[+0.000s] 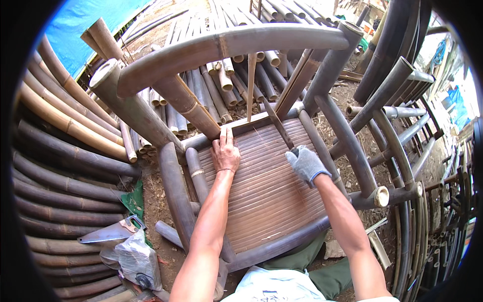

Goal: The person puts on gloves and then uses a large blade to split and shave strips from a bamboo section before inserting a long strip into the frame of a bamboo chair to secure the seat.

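A dark bamboo armchair (pixel 236 44) stands right in front of me, its slatted seat (pixel 271 186) facing up. My left hand (pixel 225 152) is bare and lies flat with its fingers stretched out, the fingertips at the rear seat rail beside the foot of a wide back slat (pixel 187 104). In a grey glove, my right hand (pixel 308 165) is closed round the handle of a long-bladed knife (pixel 279 126). Its blade points away over the back of the seat, near the rear rail. A thin light strip (pixel 251 85) rises from that rail to the curved top rail.
Dark and tan bamboo poles (pixel 65 173) are stacked at the left. On them lie a handsaw (pixel 113 231) and a clear plastic bag (pixel 138 264). More cut poles (pixel 226 83) lie beyond the chair. Another bamboo frame (pixel 390 146) stands close at the right. A blue tarp (pixel 83 30) hangs far left.
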Motion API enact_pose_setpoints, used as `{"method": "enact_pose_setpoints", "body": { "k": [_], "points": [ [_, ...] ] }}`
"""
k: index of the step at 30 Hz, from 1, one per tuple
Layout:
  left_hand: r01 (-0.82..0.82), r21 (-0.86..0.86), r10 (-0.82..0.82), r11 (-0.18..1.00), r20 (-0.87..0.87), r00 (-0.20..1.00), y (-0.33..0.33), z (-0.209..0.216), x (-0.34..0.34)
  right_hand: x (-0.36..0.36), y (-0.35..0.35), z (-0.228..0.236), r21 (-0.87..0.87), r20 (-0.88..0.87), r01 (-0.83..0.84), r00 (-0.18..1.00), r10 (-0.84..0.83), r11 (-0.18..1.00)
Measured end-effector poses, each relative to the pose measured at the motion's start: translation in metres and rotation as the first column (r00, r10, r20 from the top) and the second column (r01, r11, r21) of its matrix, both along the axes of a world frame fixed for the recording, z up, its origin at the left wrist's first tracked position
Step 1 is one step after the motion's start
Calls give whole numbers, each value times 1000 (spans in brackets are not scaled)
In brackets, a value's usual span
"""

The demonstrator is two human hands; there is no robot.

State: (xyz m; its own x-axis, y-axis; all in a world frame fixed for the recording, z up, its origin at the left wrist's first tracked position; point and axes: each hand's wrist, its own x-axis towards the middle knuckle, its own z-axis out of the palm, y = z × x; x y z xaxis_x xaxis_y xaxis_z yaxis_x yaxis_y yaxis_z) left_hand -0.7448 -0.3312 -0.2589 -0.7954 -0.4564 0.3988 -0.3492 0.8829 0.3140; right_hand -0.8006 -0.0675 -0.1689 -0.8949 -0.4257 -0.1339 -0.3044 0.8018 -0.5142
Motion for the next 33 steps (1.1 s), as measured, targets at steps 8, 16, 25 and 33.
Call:
{"method": "enact_pose_setpoints", "body": {
  "k": [8, 16, 25, 33],
  "points": [
    [58, -179, -46, 982, 71, 996, 6, 14, -3, 12, 30, 18, -66, 81, 45, 996, -39, 997],
    [850, -168, -720, 499, 466, 514, 60, 39, -17, 66, 136, 7, -22, 93, 234, 969, -231, 972],
    [944, 127, -926, 305, 272, 263, 100, 86, 26, 114, 97, 18, -111, -414, 31, 907, -74, 993],
    [940, -55, -792, 336, 524, 314, 89, 76, 24, 179, 82, -17, 541, -242, 82, 968, 61, 837]
  ]
}}
